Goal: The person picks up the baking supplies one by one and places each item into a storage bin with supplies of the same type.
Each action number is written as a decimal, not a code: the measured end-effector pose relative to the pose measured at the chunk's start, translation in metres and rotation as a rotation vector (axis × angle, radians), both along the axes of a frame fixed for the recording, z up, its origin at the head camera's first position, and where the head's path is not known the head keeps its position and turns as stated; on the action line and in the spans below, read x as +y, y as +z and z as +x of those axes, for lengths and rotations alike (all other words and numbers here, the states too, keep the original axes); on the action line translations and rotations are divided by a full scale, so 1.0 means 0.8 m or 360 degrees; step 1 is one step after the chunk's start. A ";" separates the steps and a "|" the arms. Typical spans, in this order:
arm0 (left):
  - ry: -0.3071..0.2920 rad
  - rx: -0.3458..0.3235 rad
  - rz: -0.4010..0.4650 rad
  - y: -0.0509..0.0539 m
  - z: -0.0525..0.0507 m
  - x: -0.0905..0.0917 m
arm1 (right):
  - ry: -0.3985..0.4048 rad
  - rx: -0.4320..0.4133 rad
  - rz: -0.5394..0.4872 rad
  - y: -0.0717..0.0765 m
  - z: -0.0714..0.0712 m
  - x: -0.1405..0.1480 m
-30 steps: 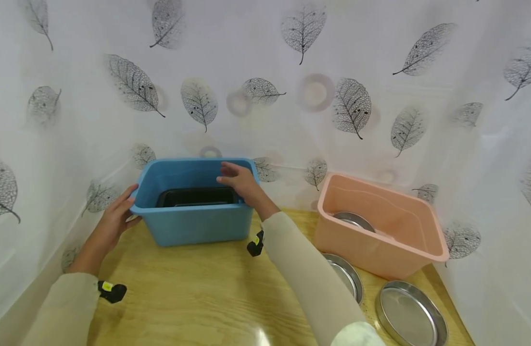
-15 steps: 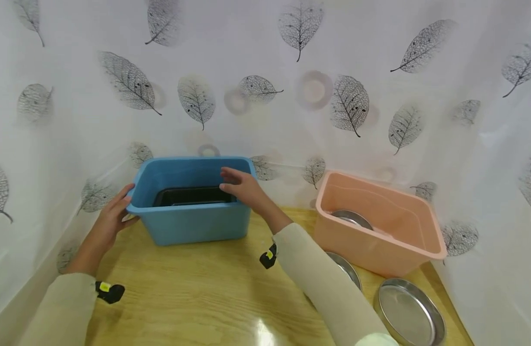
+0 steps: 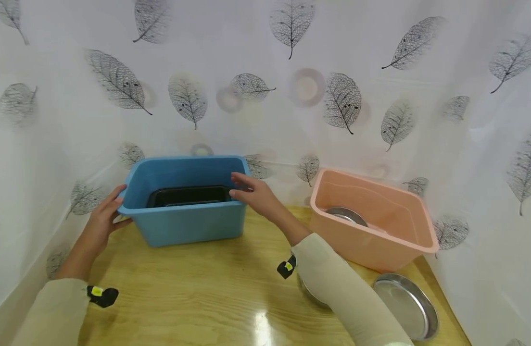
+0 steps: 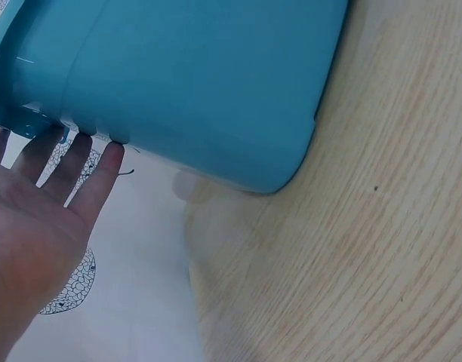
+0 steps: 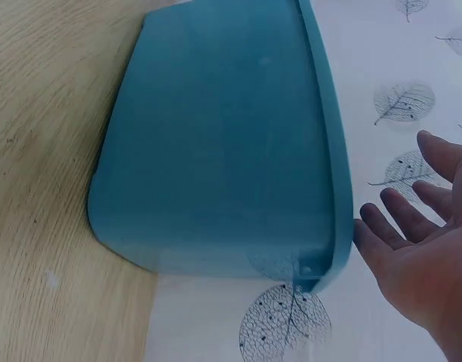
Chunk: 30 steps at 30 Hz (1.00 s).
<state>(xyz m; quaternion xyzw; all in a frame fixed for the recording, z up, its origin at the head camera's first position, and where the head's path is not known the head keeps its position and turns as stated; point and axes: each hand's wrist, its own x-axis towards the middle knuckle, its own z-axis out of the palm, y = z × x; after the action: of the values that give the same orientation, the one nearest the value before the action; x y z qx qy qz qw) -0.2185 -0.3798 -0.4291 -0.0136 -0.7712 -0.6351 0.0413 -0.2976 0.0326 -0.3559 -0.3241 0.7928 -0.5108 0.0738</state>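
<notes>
A blue plastic tub [image 3: 187,226] stands on the left of the table, with a black tray-like thing [image 3: 189,194] lying inside it. My left hand [image 3: 102,218] is at the tub's left end; in the left wrist view its extended fingers [image 4: 103,177] touch the wall just under the rim. At the right end my right hand [image 3: 259,194] hovers by the rim, fingers loosely spread and holding nothing. In the right wrist view one fingertip looks very close to the rim; contact is unclear.
On the right stands a peach tub [image 3: 365,240] with a round metal pan [image 3: 347,216] inside. Another shallow round pan [image 3: 406,307] lies on the wooden table [image 3: 183,293] near its right edge. My right sleeve [image 3: 339,288] partly covers a further metal rim. A leaf-print curtain [image 3: 248,43] surrounds the table.
My right hand has drawn back to the right from over the blue tub's right end to beside its rim. My left hand stays at the left end. The head view has shifted slightly.
</notes>
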 end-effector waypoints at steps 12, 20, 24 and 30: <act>0.0149 0.0126 -0.0364 0.000 0.012 -0.004 | -0.0219 -0.0030 -0.0147 0.011 0.014 0.058; 0.0197 0.0147 -0.0556 0.011 0.013 0.002 | -0.0348 -0.0054 -0.0095 0.018 0.025 0.111; 0.0320 0.0063 -0.0656 0.022 0.016 0.009 | -0.0397 -0.0084 -0.0109 0.018 0.033 0.140; 0.0545 -0.0037 -0.0656 0.037 0.023 0.027 | -0.0522 -0.0113 -0.0088 0.015 0.048 0.190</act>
<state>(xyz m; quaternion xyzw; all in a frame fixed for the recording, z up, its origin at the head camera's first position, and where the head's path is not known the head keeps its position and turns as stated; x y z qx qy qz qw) -0.2005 -0.3586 -0.3995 0.1163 -0.8757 -0.4486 0.1358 -0.2590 0.1849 -0.3440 -0.1741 0.8176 -0.5487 0.0085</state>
